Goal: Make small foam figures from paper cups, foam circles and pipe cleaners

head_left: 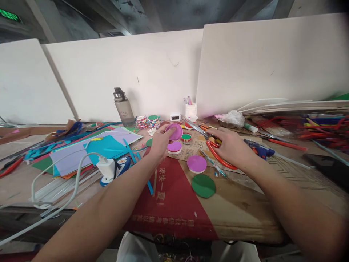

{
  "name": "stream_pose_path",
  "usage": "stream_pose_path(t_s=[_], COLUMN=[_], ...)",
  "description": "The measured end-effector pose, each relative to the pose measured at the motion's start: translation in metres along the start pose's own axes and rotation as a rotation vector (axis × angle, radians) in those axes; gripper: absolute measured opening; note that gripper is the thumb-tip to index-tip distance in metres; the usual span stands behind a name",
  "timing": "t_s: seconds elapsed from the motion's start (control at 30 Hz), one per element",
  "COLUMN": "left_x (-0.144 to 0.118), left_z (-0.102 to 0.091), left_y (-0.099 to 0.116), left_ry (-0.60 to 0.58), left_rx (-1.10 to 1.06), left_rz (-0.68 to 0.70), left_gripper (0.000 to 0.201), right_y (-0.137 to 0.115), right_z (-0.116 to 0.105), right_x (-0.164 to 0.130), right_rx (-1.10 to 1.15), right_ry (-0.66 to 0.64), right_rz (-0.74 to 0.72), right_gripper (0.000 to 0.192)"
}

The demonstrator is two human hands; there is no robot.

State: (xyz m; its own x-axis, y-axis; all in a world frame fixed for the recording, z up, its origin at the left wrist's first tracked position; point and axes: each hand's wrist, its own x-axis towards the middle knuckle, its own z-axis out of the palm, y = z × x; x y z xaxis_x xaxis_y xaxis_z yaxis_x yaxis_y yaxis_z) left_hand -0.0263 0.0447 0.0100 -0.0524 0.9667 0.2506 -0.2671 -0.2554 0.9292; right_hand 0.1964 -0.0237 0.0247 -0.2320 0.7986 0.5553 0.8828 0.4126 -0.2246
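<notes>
Pinched in my left hand is a round purple disc, its edge raised toward the middle of the view. My right hand grips a pair of scissors with orange handles, the blades pointing up and left toward the disc. The blades and the disc look apart. Below the held disc sits a purple-topped round piece with a white side. Nearer to me lie another purple disc and a green disc. A pen-like tool rests beside my right hand.
A red and brown cardboard sheet covers the table front. Left are coloured paper sheets and a white plug with its cable. A bottle, a small clock and a pen cup stand behind. A blue glue gun lies right.
</notes>
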Motion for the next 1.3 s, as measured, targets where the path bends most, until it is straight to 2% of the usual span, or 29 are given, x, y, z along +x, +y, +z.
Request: stream_pose_path(t_s=[0.2, 0.47, 0.73, 0.9, 1.07, 1.3], left_x=[0.000, -0.002, -0.001, -0.001, -0.001, 0.001], left_z=[0.001, 0.001, -0.001, -0.001, -0.001, -0.003], left_y=[0.005, 0.011, 0.012, 0.014, 0.014, 0.013], left_ry=[-0.015, -0.053, -0.088, -0.120, -0.144, -0.147], left_rx=[-0.129, -0.175, -0.157, -0.134, -0.138, -0.124], left_rz=[-0.056, -0.179, -0.191, -0.200, -0.190, -0.207], left_gripper=[0.025, 0.024, 0.018, 0.019, 0.018, 0.021], right_y=[0.003, 0.005, 0.003, 0.003, 0.004, 0.003], right_z=[0.002, 0.004, 0.001, 0.001, 0.003, 0.001], right_x=[0.001, 0.001, 0.000, 0.001, 0.001, 0.001], right_rx=[-0.177, -0.224, -0.248, -0.225, -0.167, -0.189], right_ry=[-0.055, -0.102, -0.126, -0.157, -0.134, -0.152], right_rz=[0.002, -0.049, -0.048, -0.051, -0.058, -0.045], right_gripper=[0.050, 0.051, 0.049, 0.050, 0.047, 0.045])
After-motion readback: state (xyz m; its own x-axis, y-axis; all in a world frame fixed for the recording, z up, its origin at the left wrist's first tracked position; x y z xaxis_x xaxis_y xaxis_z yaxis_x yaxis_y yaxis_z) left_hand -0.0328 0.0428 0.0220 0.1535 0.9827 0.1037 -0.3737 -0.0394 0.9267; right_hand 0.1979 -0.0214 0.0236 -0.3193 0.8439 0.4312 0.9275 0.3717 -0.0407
